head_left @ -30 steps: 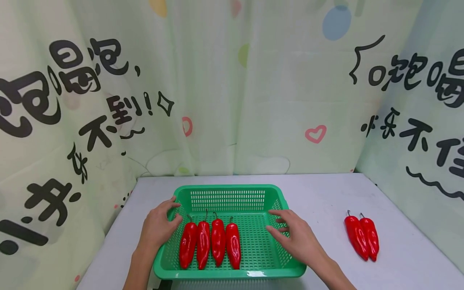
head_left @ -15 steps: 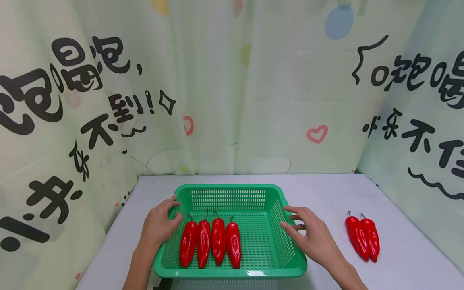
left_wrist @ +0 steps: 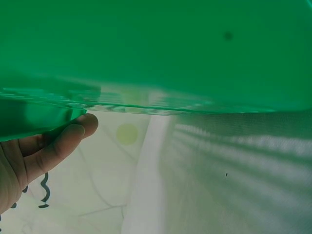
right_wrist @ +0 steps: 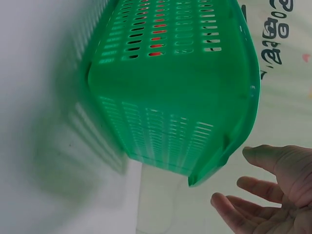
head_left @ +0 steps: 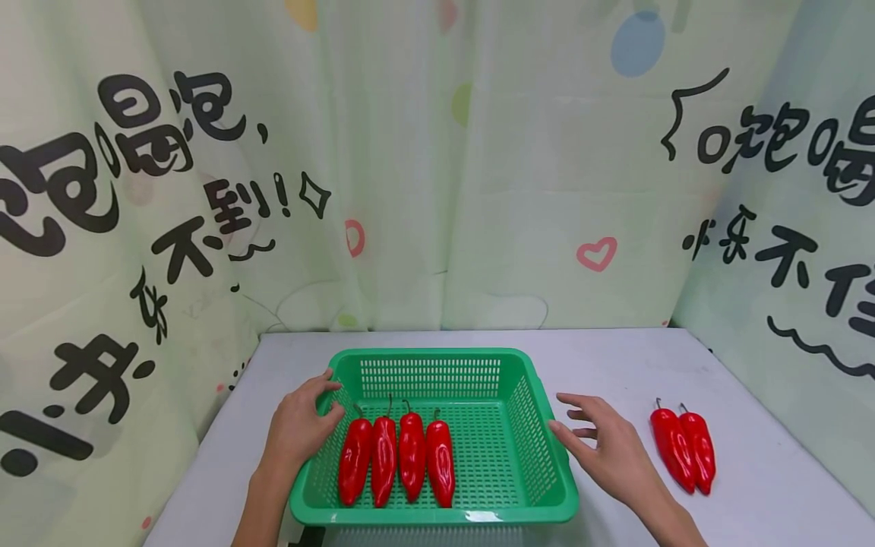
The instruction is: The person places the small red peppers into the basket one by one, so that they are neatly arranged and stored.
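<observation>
A green plastic basket [head_left: 516,515] with slotted walls stands on the white table. Inside, on its left half, several red chili peppers [head_left: 412,456] lie side by side, stems pointing away. At the basket's left rim, my left hand [head_left: 298,425] holds the edge with curled fingers; the left wrist view shows its thumb and fingertips at the green lip. My right hand [head_left: 608,452] hovers just outside the right rim, fingers spread and holding nothing. Farther right, two more red chili peppers [head_left: 673,450] lie together on the table. In the right wrist view, red shows through the basket's slots.
The white table [head_left: 608,357] reaches back to a pale green curtain [head_left: 410,190] with printed black characters and hearts. Its right edge slopes toward the near right corner. Below the basket's front edge, a grey ribbed surface [head_left: 424,536] partly shows.
My right hand has moved rightward from over the basket's inside to beyond its right rim. The left hand, the basket and the peppers have stayed in place.
</observation>
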Available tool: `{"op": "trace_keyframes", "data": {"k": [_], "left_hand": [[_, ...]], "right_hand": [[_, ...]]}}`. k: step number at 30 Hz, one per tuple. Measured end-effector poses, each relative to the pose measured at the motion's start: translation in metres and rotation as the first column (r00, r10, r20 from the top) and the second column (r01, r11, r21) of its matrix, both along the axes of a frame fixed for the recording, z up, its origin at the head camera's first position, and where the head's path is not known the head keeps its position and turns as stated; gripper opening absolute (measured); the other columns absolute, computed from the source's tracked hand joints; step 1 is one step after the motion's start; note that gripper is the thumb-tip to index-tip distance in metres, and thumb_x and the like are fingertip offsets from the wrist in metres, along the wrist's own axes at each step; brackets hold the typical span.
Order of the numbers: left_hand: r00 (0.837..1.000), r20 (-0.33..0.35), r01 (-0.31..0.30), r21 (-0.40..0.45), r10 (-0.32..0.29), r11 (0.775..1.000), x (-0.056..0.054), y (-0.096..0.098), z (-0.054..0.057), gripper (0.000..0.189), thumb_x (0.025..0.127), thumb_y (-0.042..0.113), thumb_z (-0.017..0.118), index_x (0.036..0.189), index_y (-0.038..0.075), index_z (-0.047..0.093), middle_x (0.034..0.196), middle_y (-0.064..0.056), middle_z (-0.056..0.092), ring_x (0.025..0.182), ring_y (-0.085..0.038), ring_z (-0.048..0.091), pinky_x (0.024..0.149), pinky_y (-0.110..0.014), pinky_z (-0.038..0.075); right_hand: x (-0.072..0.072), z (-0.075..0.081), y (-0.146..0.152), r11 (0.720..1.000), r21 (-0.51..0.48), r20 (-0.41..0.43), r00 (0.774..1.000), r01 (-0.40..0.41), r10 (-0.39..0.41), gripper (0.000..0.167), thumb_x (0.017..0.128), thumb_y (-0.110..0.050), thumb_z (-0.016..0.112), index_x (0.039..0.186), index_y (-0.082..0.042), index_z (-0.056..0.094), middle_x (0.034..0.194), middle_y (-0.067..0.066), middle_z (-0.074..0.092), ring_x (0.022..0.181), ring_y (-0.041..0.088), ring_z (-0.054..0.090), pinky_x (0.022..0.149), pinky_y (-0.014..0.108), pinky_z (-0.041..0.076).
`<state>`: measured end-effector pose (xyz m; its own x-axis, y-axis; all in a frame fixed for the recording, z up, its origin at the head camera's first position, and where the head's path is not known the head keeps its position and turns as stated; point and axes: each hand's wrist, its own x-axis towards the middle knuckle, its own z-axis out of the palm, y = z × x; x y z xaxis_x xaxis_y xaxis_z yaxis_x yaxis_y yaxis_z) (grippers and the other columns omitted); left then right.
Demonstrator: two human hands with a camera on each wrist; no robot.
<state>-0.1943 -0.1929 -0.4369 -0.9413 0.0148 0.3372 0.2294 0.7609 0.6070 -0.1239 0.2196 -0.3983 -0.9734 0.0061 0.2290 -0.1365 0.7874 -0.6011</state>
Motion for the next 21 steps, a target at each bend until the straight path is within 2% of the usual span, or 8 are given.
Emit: {"op": "trace_keyframes", "data": {"k": [8, 13, 18, 21], "left_hand": [[1.000, 0.014, -0.004, 0.004, 0.004, 1.000, 0.000, 0.001, 0.000, 0.033, 0.088, 0.009, 0.065, 0.119, 0.003, 0.073, 0.146, -0.017, 0.058, 0.130, -0.041, 0.058, 0.082, -0.046, 0.055], [1.000, 0.023, -0.008, 0.010, 0.008, 1.000, 0.000, 0.001, 0.000, 0.033, 0.088, 0.010, 0.064, 0.120, 0.002, 0.073, 0.146, -0.017, 0.058, 0.131, -0.042, 0.057, 0.086, -0.050, 0.057], [1.000, 0.025, -0.010, 0.010, 0.010, 1.000, 0.000, 0.002, 0.001, 0.033, 0.088, 0.010, 0.065, 0.120, 0.002, 0.073, 0.146, -0.017, 0.058, 0.131, -0.042, 0.057, 0.083, -0.047, 0.057], [1.000, 0.025, -0.010, 0.008, 0.009, 1.000, 0.000, 0.001, 0.001, 0.033, 0.088, 0.010, 0.065, 0.120, 0.002, 0.073, 0.146, -0.017, 0.058, 0.131, -0.042, 0.056, 0.085, -0.049, 0.057]], "right_hand": [[0.000, -0.003, 0.014, 1.000, 0.026, -0.047, 0.999, 0.016, -0.015, 0.056, 0.089, -0.027, 0.079, 0.136, -0.003, 0.060, 0.134, 0.024, 0.061, 0.107, 0.042, 0.070, 0.074, 0.043, 0.062], [0.001, -0.004, 0.022, 0.999, 0.028, -0.035, 0.999, 0.029, -0.028, 0.059, 0.088, -0.029, 0.079, 0.137, -0.002, 0.059, 0.135, 0.026, 0.059, 0.108, 0.044, 0.069, 0.074, 0.045, 0.062], [0.001, -0.006, 0.031, 0.998, 0.043, -0.017, 0.999, 0.045, -0.044, 0.060, 0.088, -0.027, 0.080, 0.137, 0.000, 0.058, 0.134, 0.029, 0.059, 0.107, 0.045, 0.068, 0.074, 0.047, 0.062], [0.001, -0.007, 0.036, 0.997, 0.051, -0.013, 0.999, 0.051, -0.051, 0.062, 0.087, -0.028, 0.080, 0.137, 0.001, 0.058, 0.134, 0.030, 0.058, 0.107, 0.046, 0.068, 0.074, 0.047, 0.062]]}}
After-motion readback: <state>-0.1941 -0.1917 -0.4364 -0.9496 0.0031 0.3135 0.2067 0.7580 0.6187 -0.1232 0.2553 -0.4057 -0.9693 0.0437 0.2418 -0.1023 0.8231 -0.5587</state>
